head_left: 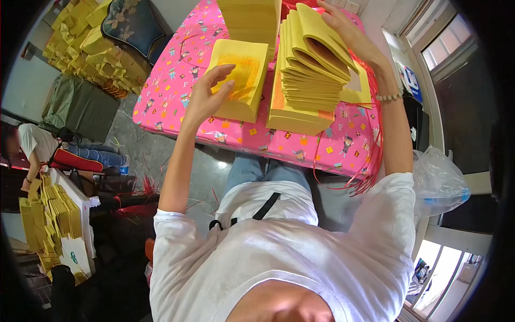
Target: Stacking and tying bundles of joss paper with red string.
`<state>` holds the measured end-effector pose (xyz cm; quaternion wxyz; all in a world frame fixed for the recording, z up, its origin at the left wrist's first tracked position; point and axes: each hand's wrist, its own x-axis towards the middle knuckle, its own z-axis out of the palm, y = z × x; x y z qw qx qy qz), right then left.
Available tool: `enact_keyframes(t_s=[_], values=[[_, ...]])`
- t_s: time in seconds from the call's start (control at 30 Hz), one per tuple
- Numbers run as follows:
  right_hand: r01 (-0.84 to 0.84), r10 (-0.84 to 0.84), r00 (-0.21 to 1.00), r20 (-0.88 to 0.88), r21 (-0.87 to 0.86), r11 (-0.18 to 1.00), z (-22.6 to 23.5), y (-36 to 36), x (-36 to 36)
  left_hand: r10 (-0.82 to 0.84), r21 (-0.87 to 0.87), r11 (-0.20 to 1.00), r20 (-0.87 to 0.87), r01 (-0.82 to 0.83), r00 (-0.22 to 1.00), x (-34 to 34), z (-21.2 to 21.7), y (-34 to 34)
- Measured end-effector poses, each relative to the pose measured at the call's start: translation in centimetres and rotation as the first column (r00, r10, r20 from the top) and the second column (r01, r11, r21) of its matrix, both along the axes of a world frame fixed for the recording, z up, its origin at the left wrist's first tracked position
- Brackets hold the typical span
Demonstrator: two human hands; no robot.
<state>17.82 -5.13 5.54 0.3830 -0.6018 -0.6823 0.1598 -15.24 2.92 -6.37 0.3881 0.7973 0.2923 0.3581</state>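
Observation:
My left hand (211, 92) is open, its thumb and fingers apart, over the left edge of a stack of yellow paper (248, 102) with an orange print on top. I cannot tell whether it touches the paper. My right hand (351, 36) is beside a pile of folded yellow paper bundles (311, 80), its fingers stretched out along the far right side. Those bundles sit on another yellow paper stack (298, 122). Behind these stands a taller yellow paper block (249, 19). Red strings (375, 145) hang by my right forearm, over the table's edge.
A pink patterned cover (177, 102) lies over the table. Many yellow bundles (80, 45) are heaped at the far left, near a dark cushioned chair (131, 24). Another person (40, 145) works at the left beside folded yellow bundles (51, 209). A clear plastic bag (440, 180) hangs at right.

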Motion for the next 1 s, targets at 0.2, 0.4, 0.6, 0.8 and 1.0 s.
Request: enact_keyframes(t_s=[0.2,0.4,0.6,0.8,1.0], values=[[0.22,-0.219,0.973,-0.07,0.568,0.793,3.2,-4.3,-4.1,0.0,0.14,0.99,-0.126,0.018,0.992,-1.1,0.6,0.9],[-0.034,0.03,0.999,0.016,0.42,0.907,1.8,-9.2,-13.6,-0.002,0.188,0.98,-0.294,0.06,0.956,-4.9,0.0,3.0],[-0.119,0.087,0.983,0.164,0.201,0.972,-8.4,-4.4,-18.0,-0.111,0.115,0.981,-0.326,0.156,0.939,-5.2,-2.2,5.0],[-0.05,0.003,0.978,0.211,0.215,0.975,-13.6,-0.6,-18.1,-0.133,0.11,0.98,-0.271,0.168,0.953,-5.3,-2.3,5.3],[0.049,-0.05,0.998,0.03,0.045,0.998,-13.7,-0.2,-18.6,-0.119,-0.031,0.993,-0.17,0.115,0.978,-5.3,-2.3,5.2]])
